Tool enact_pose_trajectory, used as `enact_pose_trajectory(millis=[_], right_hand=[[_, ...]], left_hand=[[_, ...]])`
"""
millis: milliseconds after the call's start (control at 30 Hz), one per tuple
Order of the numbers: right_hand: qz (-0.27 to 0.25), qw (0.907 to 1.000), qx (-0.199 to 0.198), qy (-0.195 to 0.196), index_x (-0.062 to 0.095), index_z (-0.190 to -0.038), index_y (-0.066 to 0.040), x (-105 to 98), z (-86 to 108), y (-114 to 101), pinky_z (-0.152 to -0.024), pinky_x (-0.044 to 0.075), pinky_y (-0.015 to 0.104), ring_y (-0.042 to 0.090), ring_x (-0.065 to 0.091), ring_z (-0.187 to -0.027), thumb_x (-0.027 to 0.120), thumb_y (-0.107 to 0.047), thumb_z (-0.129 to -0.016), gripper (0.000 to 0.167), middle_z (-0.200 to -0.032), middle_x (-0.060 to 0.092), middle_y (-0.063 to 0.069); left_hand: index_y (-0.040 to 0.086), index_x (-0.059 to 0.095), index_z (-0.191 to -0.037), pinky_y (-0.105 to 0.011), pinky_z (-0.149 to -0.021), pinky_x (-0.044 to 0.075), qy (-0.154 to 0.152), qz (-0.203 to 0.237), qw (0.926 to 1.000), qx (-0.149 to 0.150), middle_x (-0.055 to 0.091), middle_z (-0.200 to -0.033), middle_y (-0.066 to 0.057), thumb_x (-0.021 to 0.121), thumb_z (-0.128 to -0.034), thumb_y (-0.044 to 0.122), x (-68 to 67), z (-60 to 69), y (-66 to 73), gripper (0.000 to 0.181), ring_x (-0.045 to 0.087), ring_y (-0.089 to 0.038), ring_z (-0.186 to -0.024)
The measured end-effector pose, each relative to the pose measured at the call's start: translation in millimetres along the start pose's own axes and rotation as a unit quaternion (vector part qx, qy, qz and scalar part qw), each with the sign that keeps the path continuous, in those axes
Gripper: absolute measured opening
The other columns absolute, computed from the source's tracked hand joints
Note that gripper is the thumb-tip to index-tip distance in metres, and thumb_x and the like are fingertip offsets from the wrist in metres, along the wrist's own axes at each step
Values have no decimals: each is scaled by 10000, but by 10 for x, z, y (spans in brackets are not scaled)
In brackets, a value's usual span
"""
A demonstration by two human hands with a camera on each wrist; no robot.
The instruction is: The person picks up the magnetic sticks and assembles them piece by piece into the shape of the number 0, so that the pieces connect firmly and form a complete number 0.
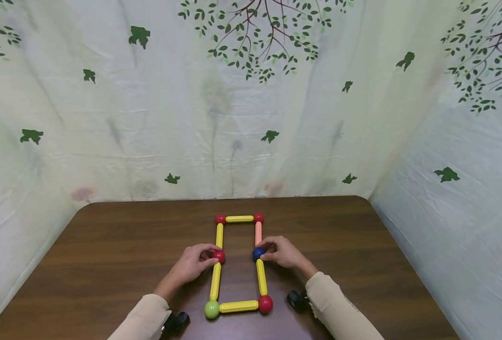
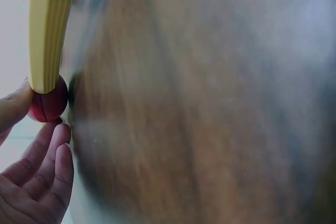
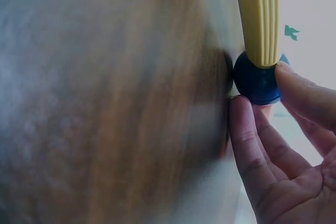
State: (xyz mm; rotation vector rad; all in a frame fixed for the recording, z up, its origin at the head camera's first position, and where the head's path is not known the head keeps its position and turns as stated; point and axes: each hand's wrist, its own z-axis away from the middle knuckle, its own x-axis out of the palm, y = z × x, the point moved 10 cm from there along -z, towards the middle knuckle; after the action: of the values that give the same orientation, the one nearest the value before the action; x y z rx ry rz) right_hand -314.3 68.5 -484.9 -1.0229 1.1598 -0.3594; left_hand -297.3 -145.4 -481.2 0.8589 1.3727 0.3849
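A rectangular frame of coloured balls and ribbed sticks lies on the table. My left hand [image 1: 193, 263] pinches the red ball [image 1: 219, 256] midway along its left side, between thumb and fingers. On the right side my right hand [image 1: 284, 252] holds the blue ball [image 1: 257, 254] in the same way. A yellow stick [image 2: 46, 35] joins the red ball in the left wrist view, and another yellow stick [image 3: 261, 19] meets the blue one in the right wrist view. Beyond the blue ball runs a pink stick [image 1: 258, 233]. The near corners are a green ball [image 1: 211, 310] and a red ball [image 1: 265, 304].
Two smaller red balls, a left one [image 1: 220, 219] and a right one [image 1: 258, 217], form the far corners, with a yellow stick [image 1: 240, 219] between them. Brown wooden tabletop [image 1: 340, 245] surrounds the frame. A leaf-patterned cloth [image 1: 233, 118] hangs behind the table's far edge.
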Motion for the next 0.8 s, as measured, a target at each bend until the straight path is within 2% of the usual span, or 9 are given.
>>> enact_pose_trajectory(millis=[233, 433, 667, 800], right_hand=[[28, 10000, -69, -19, 687, -1089, -69, 5, -26, 34, -798, 527, 337, 196, 610, -885, 710, -63, -863, 226, -1044, 658, 77], [3, 10000, 52, 1, 693, -1091, -91, 20, -9, 70, -840, 514, 372, 205, 599, -920, 708, -72, -868, 225, -1064, 657, 68], [-135, 9999, 56, 21, 696, -1101, -93, 25, -11, 80, -840, 516, 378, 212, 602, -923, 704, -62, -869, 234, -1071, 658, 75], [-264, 9996, 65, 76, 693, -1098, -86, 9, -27, 102, -827, 522, 376, 217, 607, -904, 701, -48, -867, 234, -1064, 658, 85]], left_hand=[[157, 698, -1100, -255, -597, 460, 56, 157, 9998, -106, 638, -935, 0, 735, -846, 113, -1, 15, -40, 260, 528, -140, -732], [163, 696, -1110, -256, -601, 460, 64, 204, 9996, -157, 639, -947, 2, 731, -853, 125, 20, 31, -80, 262, 529, -137, -735], [136, 698, -1094, -253, -583, 460, 138, 276, 9995, -6, 657, -929, -19, 734, -847, 105, -22, 59, -78, 252, 546, -145, -724], [148, 700, -1093, -255, -587, 459, 167, 277, 9995, -57, 660, -930, -14, 737, -846, 119, -54, 55, -88, 251, 546, -147, -729]])
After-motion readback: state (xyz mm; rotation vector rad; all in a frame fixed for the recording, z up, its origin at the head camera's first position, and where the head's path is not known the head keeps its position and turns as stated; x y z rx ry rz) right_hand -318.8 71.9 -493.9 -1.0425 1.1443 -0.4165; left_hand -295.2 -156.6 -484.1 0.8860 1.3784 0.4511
